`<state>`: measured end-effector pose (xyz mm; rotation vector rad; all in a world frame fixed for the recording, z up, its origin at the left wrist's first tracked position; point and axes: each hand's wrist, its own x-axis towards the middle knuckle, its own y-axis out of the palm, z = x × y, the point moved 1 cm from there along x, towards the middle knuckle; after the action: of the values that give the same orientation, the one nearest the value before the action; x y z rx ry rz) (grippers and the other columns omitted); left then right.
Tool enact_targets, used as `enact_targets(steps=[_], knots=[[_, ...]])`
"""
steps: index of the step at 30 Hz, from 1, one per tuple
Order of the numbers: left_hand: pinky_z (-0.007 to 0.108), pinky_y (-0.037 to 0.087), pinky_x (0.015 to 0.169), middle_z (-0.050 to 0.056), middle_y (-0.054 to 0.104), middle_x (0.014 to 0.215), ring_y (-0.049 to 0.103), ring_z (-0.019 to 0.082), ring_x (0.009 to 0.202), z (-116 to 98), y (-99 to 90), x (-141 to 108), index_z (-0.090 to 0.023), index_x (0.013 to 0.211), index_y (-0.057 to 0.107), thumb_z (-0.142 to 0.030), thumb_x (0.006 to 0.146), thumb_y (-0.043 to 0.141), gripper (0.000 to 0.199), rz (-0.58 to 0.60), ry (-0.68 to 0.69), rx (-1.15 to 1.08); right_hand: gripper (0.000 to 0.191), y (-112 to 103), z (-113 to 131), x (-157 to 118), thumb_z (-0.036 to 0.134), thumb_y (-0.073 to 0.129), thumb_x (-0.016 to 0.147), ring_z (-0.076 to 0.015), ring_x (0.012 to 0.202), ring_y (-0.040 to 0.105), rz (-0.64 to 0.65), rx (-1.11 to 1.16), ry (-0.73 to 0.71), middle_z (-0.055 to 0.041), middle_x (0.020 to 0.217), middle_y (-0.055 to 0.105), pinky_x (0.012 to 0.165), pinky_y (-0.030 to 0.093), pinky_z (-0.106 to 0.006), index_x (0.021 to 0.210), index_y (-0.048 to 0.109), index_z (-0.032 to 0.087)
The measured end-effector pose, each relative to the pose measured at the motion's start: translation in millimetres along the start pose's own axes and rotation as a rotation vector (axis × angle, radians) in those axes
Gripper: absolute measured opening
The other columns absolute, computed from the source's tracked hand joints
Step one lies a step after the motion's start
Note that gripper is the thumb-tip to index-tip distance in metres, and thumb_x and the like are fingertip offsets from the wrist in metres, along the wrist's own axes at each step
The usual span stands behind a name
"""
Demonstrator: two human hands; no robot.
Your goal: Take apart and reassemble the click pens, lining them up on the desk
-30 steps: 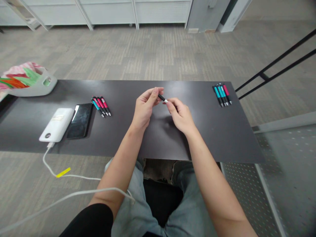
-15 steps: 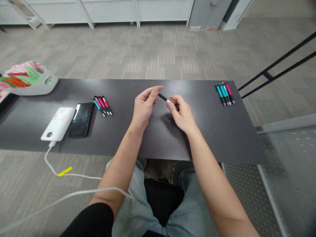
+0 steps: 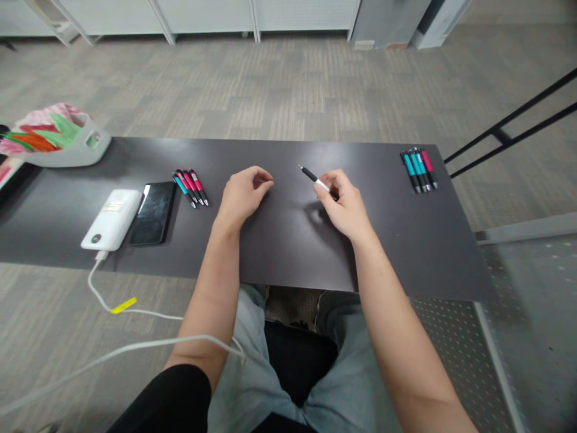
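My right hand (image 3: pixel 343 204) is closed on a black-and-white pen (image 3: pixel 312 176) over the middle of the dark table (image 3: pixel 288 240); the pen's tip points up and left. My left hand (image 3: pixel 246 193) is apart from the pen, its fingers curved with a gap between thumb and fingertips, holding nothing visible. To its left lies a group of red and teal pens (image 3: pixel 192 187). Another group of teal pens with one red pen (image 3: pixel 419 170) lies near the table's right end.
A black phone (image 3: pixel 153 213) and a white power bank (image 3: pixel 112 219) with a white cable (image 3: pixel 153 313) lie on the left. A white basket (image 3: pixel 92 144) of colourful items stands at the far left. Black bars (image 3: pixel 532 122) rise past the right edge.
My left hand has moved left and down, away from the pen's end. A thin tip now shows on the pen in my right hand. The view has shifted slightly.
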<state>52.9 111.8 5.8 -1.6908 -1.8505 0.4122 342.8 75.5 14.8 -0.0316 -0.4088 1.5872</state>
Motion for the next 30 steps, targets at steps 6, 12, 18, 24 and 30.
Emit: enact_targets(steps=[6,12,18,24,30], knots=[[0.045,0.063,0.099,0.005,0.089,0.096,0.074,0.032,0.088,15,6.7,2,-0.033,0.099,0.096,-0.02,0.091,0.098,0.016,0.022,0.037,0.027,0.057,-1,1,0,0.086,0.095,0.102,-0.0269,0.084,0.056,0.002,-0.008,0.006,0.0006,0.088,0.066,0.083,0.052,-0.043,0.107,0.071,0.035],[0.045,0.062,0.096,0.005,0.093,0.102,0.077,0.031,0.088,15,6.3,0,-0.033,0.103,0.095,-0.014,0.086,0.098,0.025,0.03,0.028,0.017,0.056,-3,-2,0,0.087,0.093,0.104,-0.027,0.084,0.06,0.01,-0.017,-0.003,0.0006,0.089,0.07,0.083,0.051,-0.044,0.109,0.073,0.035],[0.041,0.069,0.108,0.01,0.097,0.135,0.087,0.028,0.11,-20,3.8,-2,-0.027,0.127,0.096,-0.03,0.096,0.107,0.032,0.061,0.049,-0.257,0.063,4,2,0,0.095,0.089,0.106,-0.0241,0.078,0.055,0.052,0.082,0.038,0.0035,0.083,0.061,0.078,0.047,-0.041,0.112,0.074,0.034],[0.04,0.076,0.107,0.013,0.1,0.132,0.093,0.028,0.114,-64,18.3,-10,-0.027,0.137,0.099,-0.075,0.109,0.105,0.055,0.237,0.074,-0.754,0.07,22,37,-11,0.101,0.086,0.104,-0.0185,0.064,0.033,0.277,0.402,0.23,0.0066,0.077,0.039,0.056,0.029,-0.037,0.105,0.069,0.033],[0.033,0.071,0.078,0.008,0.099,0.11,0.074,0.015,0.072,-74,38.1,-14,-0.026,0.119,0.1,-0.075,0.105,0.11,0.052,0.201,0.033,-0.976,0.071,33,53,-14,0.1,0.085,0.107,-0.0152,0.062,0.024,0.284,0.539,0.295,0.0076,0.079,0.035,0.053,0.023,-0.034,0.103,0.068,0.031]])
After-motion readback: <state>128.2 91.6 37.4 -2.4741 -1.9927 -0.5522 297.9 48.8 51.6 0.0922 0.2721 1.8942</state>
